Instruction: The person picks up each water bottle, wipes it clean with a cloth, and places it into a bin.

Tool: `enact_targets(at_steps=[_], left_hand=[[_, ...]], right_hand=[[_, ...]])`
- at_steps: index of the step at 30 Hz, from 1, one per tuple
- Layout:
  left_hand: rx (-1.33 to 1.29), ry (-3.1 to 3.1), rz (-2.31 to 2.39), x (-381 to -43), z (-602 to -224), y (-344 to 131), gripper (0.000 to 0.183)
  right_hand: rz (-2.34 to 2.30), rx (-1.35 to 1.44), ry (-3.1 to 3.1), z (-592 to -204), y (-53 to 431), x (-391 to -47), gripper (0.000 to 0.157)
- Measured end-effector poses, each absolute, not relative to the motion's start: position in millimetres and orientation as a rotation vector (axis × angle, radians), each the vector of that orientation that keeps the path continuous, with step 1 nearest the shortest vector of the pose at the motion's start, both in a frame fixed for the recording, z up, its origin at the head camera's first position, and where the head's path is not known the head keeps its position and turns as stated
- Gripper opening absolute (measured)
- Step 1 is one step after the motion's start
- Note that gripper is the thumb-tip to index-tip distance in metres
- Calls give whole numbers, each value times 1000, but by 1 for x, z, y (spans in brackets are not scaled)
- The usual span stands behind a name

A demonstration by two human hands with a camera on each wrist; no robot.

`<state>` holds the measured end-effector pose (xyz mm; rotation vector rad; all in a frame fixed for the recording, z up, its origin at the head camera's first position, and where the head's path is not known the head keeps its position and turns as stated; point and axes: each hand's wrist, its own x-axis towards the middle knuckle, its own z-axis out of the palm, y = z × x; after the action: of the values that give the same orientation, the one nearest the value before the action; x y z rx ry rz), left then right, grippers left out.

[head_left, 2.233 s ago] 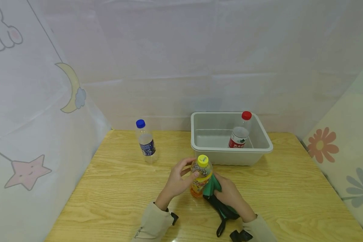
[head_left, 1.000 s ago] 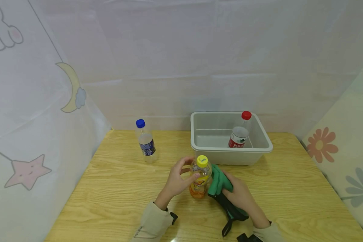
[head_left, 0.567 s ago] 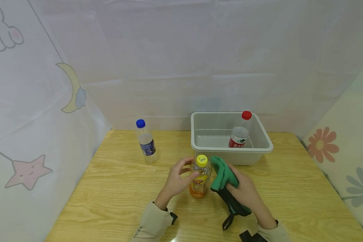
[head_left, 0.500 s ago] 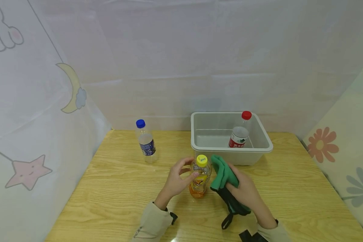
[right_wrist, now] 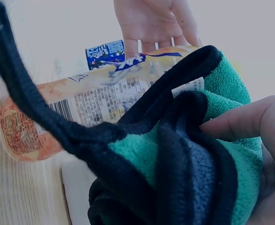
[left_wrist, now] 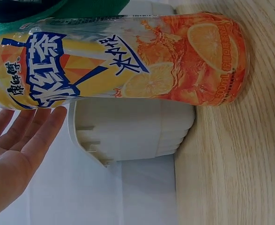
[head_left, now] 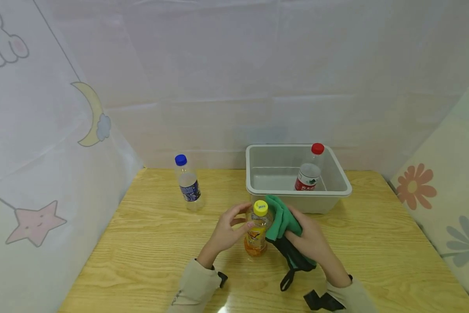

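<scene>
An orange-and-yellow iced tea bottle [head_left: 255,241] with a yellow cap stands upright on the table; its label fills much of the left wrist view. My left hand [head_left: 230,228] holds it by the upper part, thumb in front and fingers behind. In the left wrist view, that hand's fingertips [left_wrist: 57,115] meet the bottle near the shoulder. My right hand [head_left: 308,234] grips a bunched green cleaning cloth [head_left: 283,219] with black edging and a hanging loop. The cloth lies against the bottle's right side and overlaps it in the right wrist view.
Behind the hands, a light grey plastic bin [head_left: 293,203] holds a red-capped water bottle [head_left: 307,176]. At the back left of the wooden table [head_left: 148,248] stands a blue-capped bottle [head_left: 189,187]. A white printed sheet [head_left: 203,78] hangs behind the table.
My right hand drew the cloth away rightward from the bottle, then brought it back left against the upper part. The left hand keeps its hold, and the bottle stays in place.
</scene>
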<state>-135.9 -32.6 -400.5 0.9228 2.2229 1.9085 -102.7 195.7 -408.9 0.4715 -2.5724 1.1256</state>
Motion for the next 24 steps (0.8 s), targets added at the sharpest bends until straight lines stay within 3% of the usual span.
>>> enact_targets(at_steps=[18,24], left_hand=[[895,2214,1907,-135,-401,-31,41],[912,2231,1929,-144,-425,-30,42]], right_hand=[[1140,435,-2641,-417,183,-109,62],[1181,451,-2633,-425,182,-111,62]])
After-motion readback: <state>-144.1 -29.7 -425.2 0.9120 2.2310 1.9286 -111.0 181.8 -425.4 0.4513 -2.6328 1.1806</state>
